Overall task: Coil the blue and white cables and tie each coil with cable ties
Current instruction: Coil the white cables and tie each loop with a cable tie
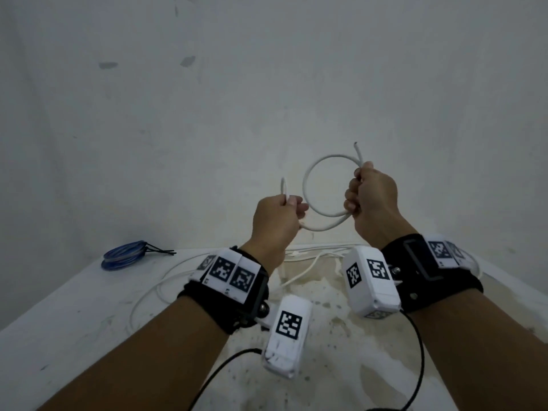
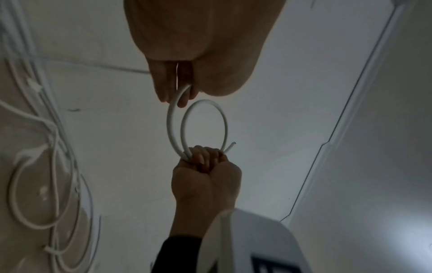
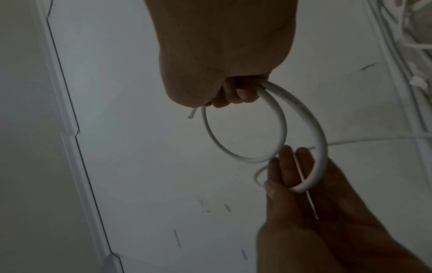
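Head view shows both hands raised above the white table [image 1: 74, 307], working the white cable [image 1: 305, 185] into its first turn. The right hand [image 1: 372, 200] is a closed fist clamped where the loop crosses itself, with the cut cable end [image 1: 357, 149] sticking up just above the knuckles. The left hand [image 1: 274, 221], just left of that loop, has its fingers curled round the running length of the same cable; the right wrist view shows that length passing under the left fingers [image 3: 287, 166], with what looks like a thin white cable tie [image 3: 312, 205] lying along the palm, though it is too slender to be sure.

Only one full loop is formed, with a second arc starting between the two hands. Most of the white cable lies slack on the table below and behind the wrists, in loose curves, with a few small white ties or clips among them that are too blurred to name.

The blue cable coil [image 1: 124, 256] rests on the far left of the table, well apart from the loop, wound and apparently cinched by black cable ties [image 1: 158, 250] whose tails stick out to its right. So I judge the blue half done and the white half barely begun: the rest of the winding and the tying remain.
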### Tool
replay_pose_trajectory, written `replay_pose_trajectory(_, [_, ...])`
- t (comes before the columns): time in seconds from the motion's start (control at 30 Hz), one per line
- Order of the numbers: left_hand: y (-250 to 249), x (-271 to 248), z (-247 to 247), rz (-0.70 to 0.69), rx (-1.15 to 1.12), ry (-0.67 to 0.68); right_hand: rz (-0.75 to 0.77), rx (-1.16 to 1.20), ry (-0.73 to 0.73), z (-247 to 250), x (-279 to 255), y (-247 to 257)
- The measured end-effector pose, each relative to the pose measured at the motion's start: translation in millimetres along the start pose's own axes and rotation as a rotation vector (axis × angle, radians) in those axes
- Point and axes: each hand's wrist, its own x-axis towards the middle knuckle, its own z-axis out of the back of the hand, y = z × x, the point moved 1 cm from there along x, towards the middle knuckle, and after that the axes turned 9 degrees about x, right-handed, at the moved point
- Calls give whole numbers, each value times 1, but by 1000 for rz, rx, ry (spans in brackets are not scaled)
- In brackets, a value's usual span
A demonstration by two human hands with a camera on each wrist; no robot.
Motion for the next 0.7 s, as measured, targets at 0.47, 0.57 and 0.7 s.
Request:
replay_pose_trajectory(0.47, [-10, 24, 72, -192, 86, 18, -207, -81, 169, -40, -34, -61])
replay_pose_trajectory(0.57, [-4, 28, 78, -249, 161, -28, -208, -128, 185, -43, -37, -70])
replay_pose_trajectory(0.7, [3, 31, 87, -334, 289, 2, -214, -191, 241, -44, -37, -78])
